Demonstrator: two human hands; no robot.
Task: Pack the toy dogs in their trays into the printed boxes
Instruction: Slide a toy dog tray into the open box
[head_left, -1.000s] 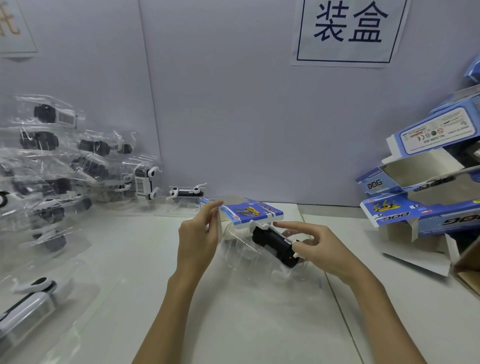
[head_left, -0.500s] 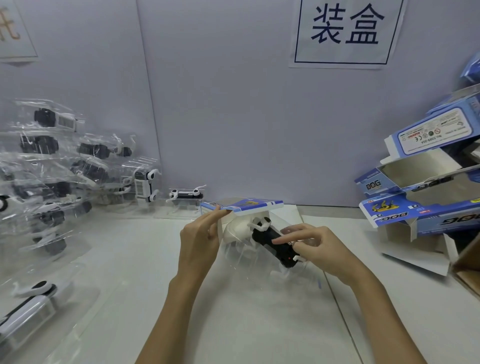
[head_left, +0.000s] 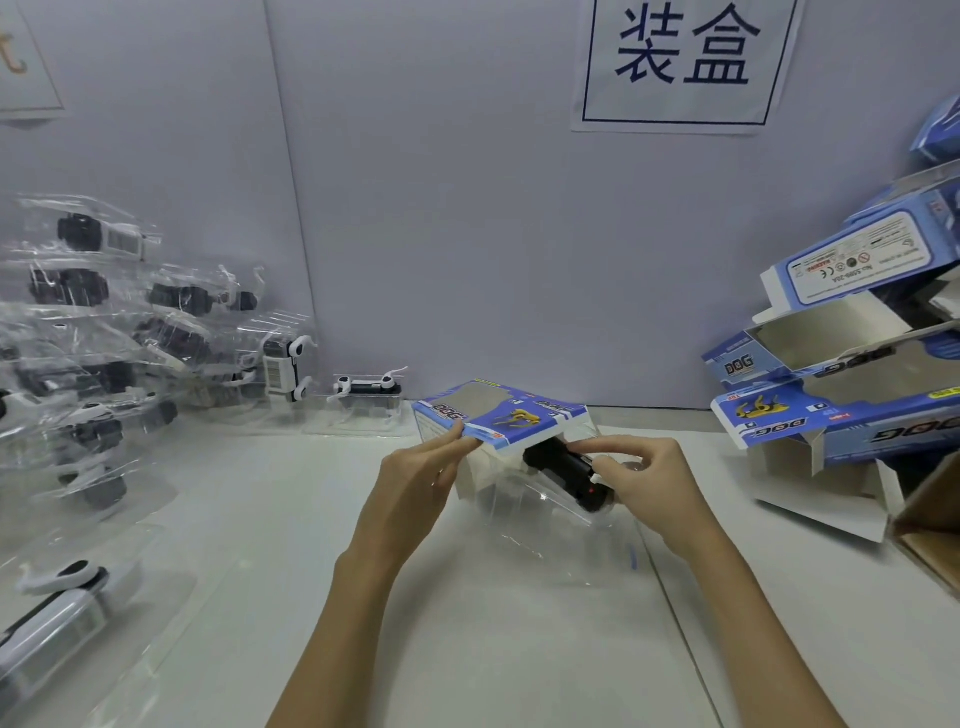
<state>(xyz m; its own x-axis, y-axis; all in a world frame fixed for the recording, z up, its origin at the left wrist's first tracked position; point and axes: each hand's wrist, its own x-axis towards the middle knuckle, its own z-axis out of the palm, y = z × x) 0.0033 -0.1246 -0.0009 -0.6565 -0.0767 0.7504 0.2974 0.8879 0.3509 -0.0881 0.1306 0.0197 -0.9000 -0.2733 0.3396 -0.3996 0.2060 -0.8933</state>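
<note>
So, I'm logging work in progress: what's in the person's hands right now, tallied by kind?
box: 1, pinched by the left hand
dog: 1, black, gripped by the right hand
tray: 1, clear, holding the dog
total: 3

Glossy printed cardboard box (head_left: 501, 415), clear shiny plastic tray (head_left: 550, 499), smooth matt white table (head_left: 467, 623).

We have one head view, looking forward and down, close over the worktop (head_left: 467, 649), facing the wall (head_left: 467, 208); both forearms enter from below.
</note>
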